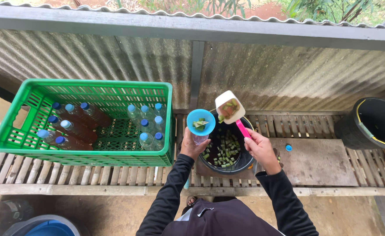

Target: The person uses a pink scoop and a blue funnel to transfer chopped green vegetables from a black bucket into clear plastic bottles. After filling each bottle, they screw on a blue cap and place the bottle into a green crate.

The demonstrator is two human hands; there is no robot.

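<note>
Scoop tipped over the funnel, above the dark round bucket [227, 150] of chopped green pieces.

Right hand [259, 147] wraps the pink handle of the white plastic scoop [229, 107]; left hand [193, 146] grips what looks like a clear bottle [200, 139] under the blue funnel [201, 122], beside the green lattice crate [85, 122].

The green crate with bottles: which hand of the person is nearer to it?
Left. The left hand holds a bottle with a blue funnel just right of the green crate. The right hand holds a scoop over the black bucket, farther away.
</note>
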